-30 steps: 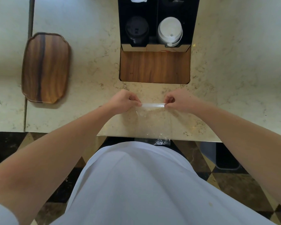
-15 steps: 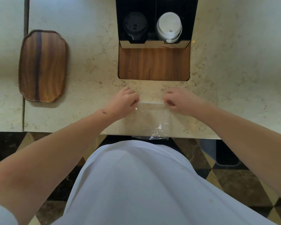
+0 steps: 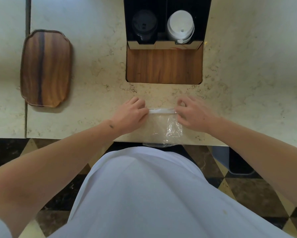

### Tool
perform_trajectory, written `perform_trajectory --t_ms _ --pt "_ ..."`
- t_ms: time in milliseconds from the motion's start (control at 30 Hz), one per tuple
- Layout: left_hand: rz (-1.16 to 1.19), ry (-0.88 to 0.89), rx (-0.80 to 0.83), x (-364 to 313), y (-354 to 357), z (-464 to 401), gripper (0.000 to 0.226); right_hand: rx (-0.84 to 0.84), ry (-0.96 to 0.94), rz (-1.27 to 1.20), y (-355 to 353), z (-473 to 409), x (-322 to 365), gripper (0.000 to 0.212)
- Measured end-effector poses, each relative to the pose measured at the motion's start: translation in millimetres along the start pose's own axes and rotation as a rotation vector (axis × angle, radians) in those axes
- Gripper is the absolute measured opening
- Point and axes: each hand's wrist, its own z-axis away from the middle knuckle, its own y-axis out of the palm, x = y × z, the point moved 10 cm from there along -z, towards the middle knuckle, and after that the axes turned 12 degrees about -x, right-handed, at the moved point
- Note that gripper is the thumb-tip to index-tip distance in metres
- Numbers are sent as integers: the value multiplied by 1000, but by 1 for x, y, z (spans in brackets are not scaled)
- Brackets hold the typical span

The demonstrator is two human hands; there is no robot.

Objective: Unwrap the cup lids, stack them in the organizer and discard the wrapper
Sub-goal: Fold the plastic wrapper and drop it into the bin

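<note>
Wrapper (image 3: 166, 127), a clear, crinkled plastic sheet, lies flat on the bench (image 3: 92, 69) at its near edge, with the lowest part hanging just over that edge. Its far end is rolled or folded into a narrow white strip that runs left to right between the two hands. The left hand (image 3: 129, 115) pinches the left end of that strip with curled fingers, knuckles up, resting on the bench. The right hand (image 3: 194, 114) pinches the right end the same way, its index finger and thumb closed on the plastic and the other fingers loosely bent above it. Both forearms reach in from the near side, over a white garment.

Beyond the hands, toward the far edge of the bench, a black organizer (image 3: 166, 7) stands on a wooden base (image 3: 164, 66) set into the bench top. Its left compartment holds a stack of black cup lids (image 3: 144, 25); its right compartment holds a stack of white cup lids (image 3: 180, 25), the uppermost sitting slightly askew on those beneath it. Well apart to the left, near a seam in the bench, lies a wooden tray (image 3: 45, 67). Below the near right edge of the bench, on the patterned floor, stands a grey bin (image 3: 220, 157), only partly visible.
</note>
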Motion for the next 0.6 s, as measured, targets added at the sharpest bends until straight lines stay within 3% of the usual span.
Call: perform_trajectory --t_ms 133,233,367,500,600 --pt "72 -211 -42 10 -3 -2 11 -15 41 23 -5 -20 7 31" --pt "104 -373 -46 21 3 -3 5 46 83 -16 8 -41 18 23" --pt "147 -517 -32 33 10 -3 8 92 104 -132 26 -56 39 8" --pt "193 -625 -20 42 10 3 14 105 221 -206 38 -54 35 10" --pt "255 -878 -22 54 10 31 27 89 279 -229 40 -51 31 11"
